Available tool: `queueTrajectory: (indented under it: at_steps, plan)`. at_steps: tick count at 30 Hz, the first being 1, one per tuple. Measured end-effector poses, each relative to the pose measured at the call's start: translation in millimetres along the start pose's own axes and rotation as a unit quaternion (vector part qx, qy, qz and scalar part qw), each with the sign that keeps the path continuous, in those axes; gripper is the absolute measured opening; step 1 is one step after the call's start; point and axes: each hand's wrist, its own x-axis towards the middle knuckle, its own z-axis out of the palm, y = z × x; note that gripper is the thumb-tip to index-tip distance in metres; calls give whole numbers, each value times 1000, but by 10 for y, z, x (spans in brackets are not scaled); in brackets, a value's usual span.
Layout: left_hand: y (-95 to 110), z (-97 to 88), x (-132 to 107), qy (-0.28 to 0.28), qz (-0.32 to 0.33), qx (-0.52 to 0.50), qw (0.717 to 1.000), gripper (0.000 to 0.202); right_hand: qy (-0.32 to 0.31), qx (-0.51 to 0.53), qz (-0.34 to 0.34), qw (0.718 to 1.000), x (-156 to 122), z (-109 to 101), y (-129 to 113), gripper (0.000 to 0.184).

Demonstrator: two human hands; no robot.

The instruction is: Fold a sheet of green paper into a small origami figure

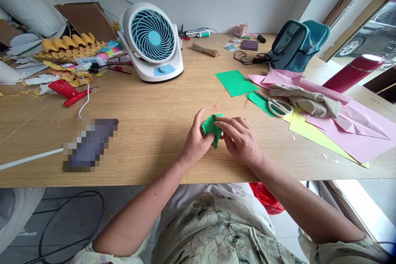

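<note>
Between my two hands, near the front middle of the table, is a small folded piece of green paper (210,125). My left hand (198,139) grips its left and lower side, the thumb across the front and the index finger raised. My right hand (242,138) pinches the upper right edge with thumb and fingertips. Part of the folded paper is hidden behind my fingers. Beyond my right hand lies a flat green sheet (236,83). Scissors with pale handles (280,107) rest partly on another green sheet (260,101).
A white fan (154,41) stands at the back. On the right are pink paper (355,132), yellow paper (321,136), a knitted glove (312,100), a red bottle (352,73) and a teal bag (293,45). Red-handled pliers (79,95) and a blurred-out object (91,144) lie left.
</note>
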Motion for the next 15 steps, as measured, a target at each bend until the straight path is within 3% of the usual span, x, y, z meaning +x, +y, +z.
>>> queueTrajectory:
  at_steps: [4, 10, 15]
  plan:
    - [52, -24, -13, -4, -47, -34, 998, 83, 12, 9, -5, 1000, 1, 1, 3, 41]
    - [58, -41, -12, 10, -37, -30, 999, 72, -8, 19, -5, 1000, -12, 6, 13, 29]
    - [67, -16, -8, -10, -54, -36, 998, 65, 23, 81, 55, 995, 13, 10, -16, 30]
